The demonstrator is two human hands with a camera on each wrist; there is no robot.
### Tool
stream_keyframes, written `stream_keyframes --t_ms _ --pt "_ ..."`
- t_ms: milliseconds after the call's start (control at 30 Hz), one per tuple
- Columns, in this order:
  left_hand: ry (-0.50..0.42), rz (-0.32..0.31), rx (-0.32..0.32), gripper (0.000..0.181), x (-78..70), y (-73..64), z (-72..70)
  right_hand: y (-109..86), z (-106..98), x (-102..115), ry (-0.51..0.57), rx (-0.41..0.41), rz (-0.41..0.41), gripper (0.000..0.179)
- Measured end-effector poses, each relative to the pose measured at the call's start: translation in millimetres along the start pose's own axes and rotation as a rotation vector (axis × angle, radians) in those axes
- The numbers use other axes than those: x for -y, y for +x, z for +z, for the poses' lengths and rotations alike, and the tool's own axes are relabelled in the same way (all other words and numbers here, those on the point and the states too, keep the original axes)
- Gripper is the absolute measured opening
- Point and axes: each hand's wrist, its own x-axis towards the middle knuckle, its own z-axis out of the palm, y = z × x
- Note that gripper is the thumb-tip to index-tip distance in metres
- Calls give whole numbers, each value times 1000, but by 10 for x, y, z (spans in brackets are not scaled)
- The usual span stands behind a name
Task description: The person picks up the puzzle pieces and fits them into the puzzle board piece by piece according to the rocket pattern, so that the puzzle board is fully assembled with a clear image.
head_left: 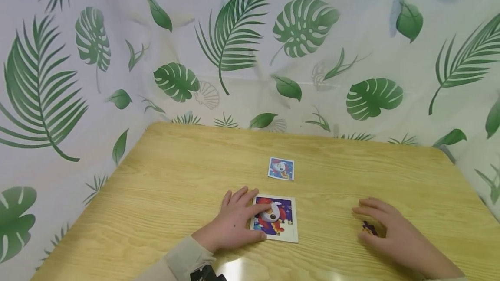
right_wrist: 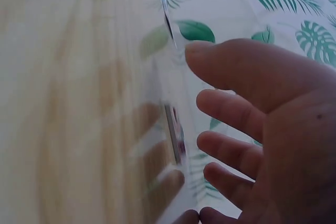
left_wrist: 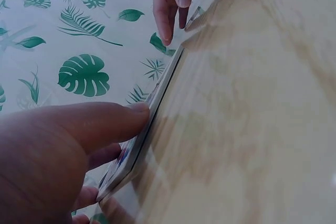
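Observation:
My left hand rests on a square jigsaw puzzle board, its index finger stretched over the picture and its thumb at the near left edge. The picture is a white and red cartoon figure on dark purple. Pale backing shows in the board's lower right corner. In the left wrist view, the left thumb lies along the board's edge. To the right, my right hand curves with thumb and fingers spread around a dark puzzle piece on the table. Space shows between the thumb and fingers in the right wrist view.
A small square picture card with a similar figure lies behind the puzzle board. The wood-grain table reaches back to a white curtain printed with green leaves, which also hangs along both sides.

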Motion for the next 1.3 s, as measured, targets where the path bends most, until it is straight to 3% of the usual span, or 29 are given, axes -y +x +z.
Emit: stream_keyframes --t_ms 333,667,967,1300 --pt "7 6 17 71 -1 5 -24 -209 -129 -253 9 40 103 58" --pt "7 22 20 71 -19 47 10 -266 -124 -351 11 18 56 38" --pt "2 10 9 71 26 -83 14 -202 -37 -326 42 6 11 30" --pt "21 20 0 71 -27 6 12 -189 -57 -314 -7 -50 40 18"
